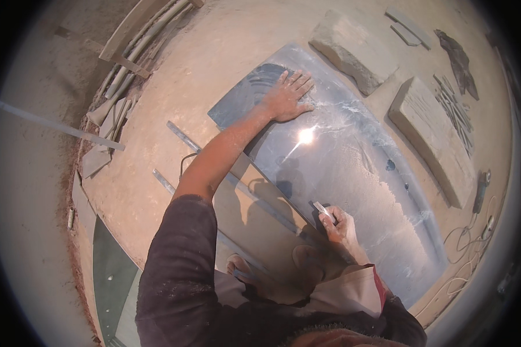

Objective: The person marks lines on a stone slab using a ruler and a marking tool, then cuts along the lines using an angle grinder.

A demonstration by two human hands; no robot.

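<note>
My left hand [288, 97] lies flat with its fingers spread on the far part of a large grey-blue slab [330, 168]. Around that hand the dust is wiped in curved streaks, and darker surface shows. Sun glints off the slab's middle, and pale dust coats its nearer right part. My right hand [342, 227] is closed around a small flat pale-grey bar [323, 210] at the slab's near left edge. The bar's end sticks out past the fingers; the rest of it is covered by the hand.
Two rough stone blocks [353, 49] [431, 139] stand beyond the slab. Metal bars [263, 211] run along its left side, near my feet. A handheld power tool [481, 191] with a looping cable [463, 246] lies at the right. Pipes and planks [136, 52] are stacked at the far left.
</note>
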